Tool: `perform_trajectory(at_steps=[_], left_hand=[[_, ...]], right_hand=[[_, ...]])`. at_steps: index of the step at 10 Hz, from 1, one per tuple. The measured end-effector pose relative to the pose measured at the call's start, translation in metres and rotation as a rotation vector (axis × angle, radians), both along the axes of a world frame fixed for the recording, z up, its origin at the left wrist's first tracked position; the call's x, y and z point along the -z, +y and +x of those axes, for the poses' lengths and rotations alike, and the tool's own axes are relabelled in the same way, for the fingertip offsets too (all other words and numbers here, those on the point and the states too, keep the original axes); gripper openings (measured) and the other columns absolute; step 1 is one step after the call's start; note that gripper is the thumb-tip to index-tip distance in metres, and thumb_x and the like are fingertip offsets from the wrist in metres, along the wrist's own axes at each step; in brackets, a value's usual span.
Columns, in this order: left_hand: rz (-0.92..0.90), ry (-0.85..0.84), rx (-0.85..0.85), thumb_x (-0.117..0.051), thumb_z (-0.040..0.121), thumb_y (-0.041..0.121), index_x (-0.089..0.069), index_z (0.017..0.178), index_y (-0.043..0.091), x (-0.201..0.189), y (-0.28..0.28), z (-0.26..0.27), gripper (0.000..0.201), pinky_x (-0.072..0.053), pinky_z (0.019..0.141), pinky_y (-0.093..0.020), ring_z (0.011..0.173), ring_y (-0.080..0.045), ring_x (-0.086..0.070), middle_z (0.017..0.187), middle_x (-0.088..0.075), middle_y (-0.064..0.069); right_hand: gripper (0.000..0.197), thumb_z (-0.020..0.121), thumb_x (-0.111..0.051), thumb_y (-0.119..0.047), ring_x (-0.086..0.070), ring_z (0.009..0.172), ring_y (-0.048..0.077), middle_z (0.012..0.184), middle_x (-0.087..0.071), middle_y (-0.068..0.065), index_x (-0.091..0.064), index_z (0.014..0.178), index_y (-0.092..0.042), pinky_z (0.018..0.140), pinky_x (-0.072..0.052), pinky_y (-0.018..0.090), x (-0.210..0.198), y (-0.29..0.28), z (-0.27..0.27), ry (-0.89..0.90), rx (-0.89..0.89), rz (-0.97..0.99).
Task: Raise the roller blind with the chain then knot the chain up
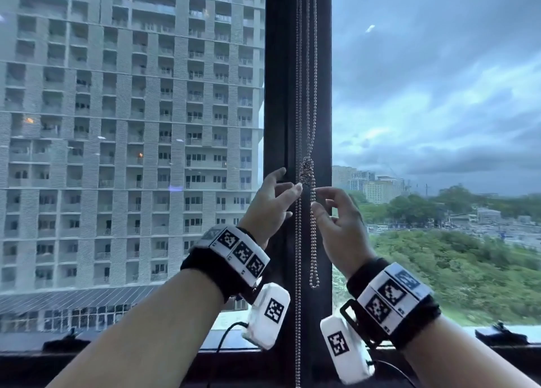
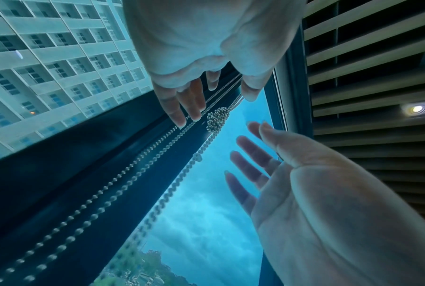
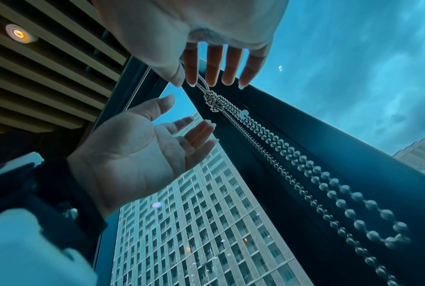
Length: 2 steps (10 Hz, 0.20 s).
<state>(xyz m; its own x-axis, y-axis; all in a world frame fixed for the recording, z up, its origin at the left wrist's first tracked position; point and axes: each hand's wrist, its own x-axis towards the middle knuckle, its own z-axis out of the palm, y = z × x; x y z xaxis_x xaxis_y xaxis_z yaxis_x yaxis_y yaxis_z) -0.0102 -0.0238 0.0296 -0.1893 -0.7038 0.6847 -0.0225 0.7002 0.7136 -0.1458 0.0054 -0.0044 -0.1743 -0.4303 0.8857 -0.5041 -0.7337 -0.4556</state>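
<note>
A silver beaded chain hangs in front of the dark window post. It is tied in a tight knot, and a short loop dangles below. A second pair of chain strands runs straight down past the sill. My left hand is just left of the chain under the knot, fingers spread and gripping nothing. My right hand is just right of it, also spread. The wrist views show the knot free between straight fingers. No blind covers the glass.
Large glass panes stand on both sides of the post, with a tower block outside on the left. The dark sill runs along the bottom, with black latches on it. Overhead is a slatted ceiling with a downlight.
</note>
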Motion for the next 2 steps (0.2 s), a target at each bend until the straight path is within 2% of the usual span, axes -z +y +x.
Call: perform_trajectory(at_steps=[1, 2], left_hand=[[-0.074, -0.056, -0.121, -0.056, 0.09, 0.034, -0.044, 0.133, 0.023, 0.005, 0.003, 0.012, 0.046, -0.05, 0.091, -0.033, 0.106, -0.01, -0.058, 0.118, -0.057, 0.002], [-0.186, -0.08, -0.257, -0.058, 0.09, 0.027, -0.058, 0.116, 0.017, 0.006, 0.0, 0.027, 0.028, -0.05, 0.085, -0.025, 0.099, -0.012, -0.061, 0.11, -0.061, -0.002]], right_hand=[[0.01, 0.087, -0.056, -0.026, -0.056, 0.085, 0.01, 0.096, -0.059, -0.005, -0.06, 0.095, -0.03, 0.078, -0.048, 0.032, 0.003, 0.001, 0.006, -0.002, 0.023, -0.042], [0.009, 0.088, -0.054, -0.029, -0.057, 0.079, 0.013, 0.086, -0.063, -0.001, -0.061, 0.085, -0.026, 0.071, -0.046, 0.029, -0.001, -0.004, 0.013, -0.026, 0.05, -0.067]])
